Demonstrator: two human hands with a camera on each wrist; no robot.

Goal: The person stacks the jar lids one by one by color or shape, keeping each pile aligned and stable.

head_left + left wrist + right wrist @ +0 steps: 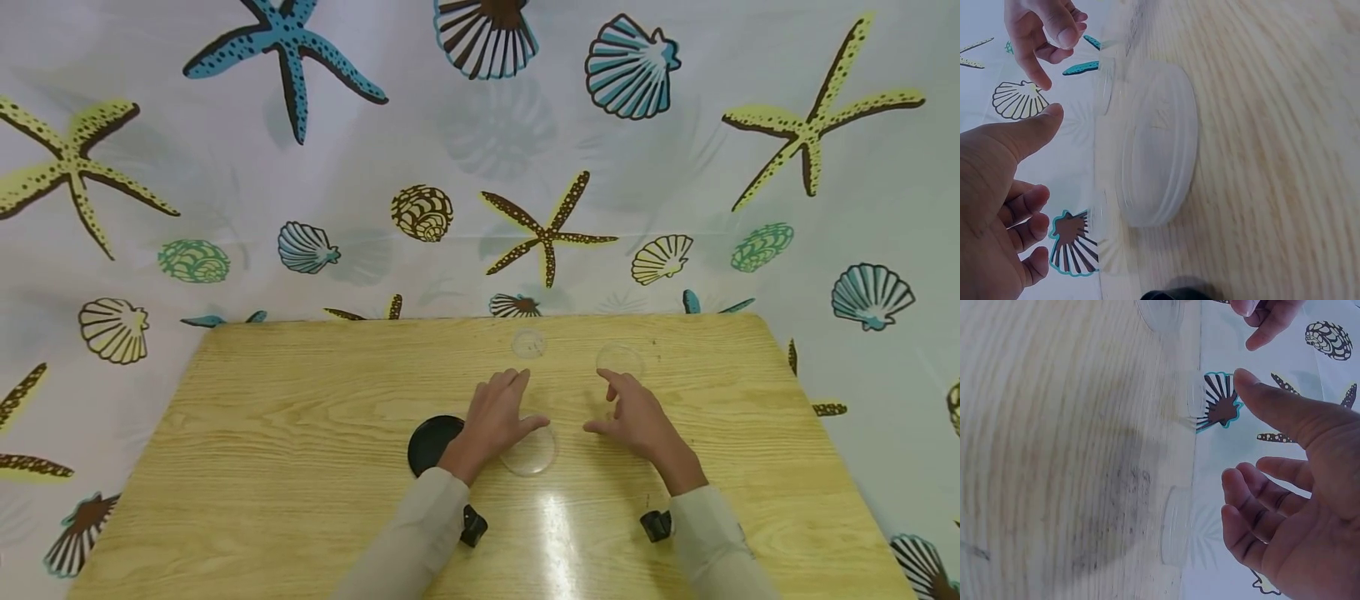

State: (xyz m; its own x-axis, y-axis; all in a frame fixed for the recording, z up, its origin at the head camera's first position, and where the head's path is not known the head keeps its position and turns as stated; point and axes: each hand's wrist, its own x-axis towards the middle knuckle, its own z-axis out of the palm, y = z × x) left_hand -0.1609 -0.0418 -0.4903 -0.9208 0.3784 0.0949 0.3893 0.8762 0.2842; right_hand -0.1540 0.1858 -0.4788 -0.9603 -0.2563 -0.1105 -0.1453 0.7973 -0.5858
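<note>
My left hand [497, 421] is over the table with its fingers relaxed and nothing in them. Under its thumb, in the head view, lies a clear round plastic dish [529, 457]; the left wrist view shows this shallow, ridged dish [1159, 150] beside the hand. Left of that wrist is a black round disc [432, 443], partly hidden by the hand. Holding nothing, my right hand [637, 422] has its thumb and fingers spread apart, facing the left hand. Just beyond its fingertips sits another clear round piece [622, 358].
A smaller clear round piece [528, 343] lies near the back edge of the wooden table [285, 417]. Behind the table hangs a white cloth [360, 167] printed with shells and starfish. A black wrist device [472, 527] shows below the left sleeve.
</note>
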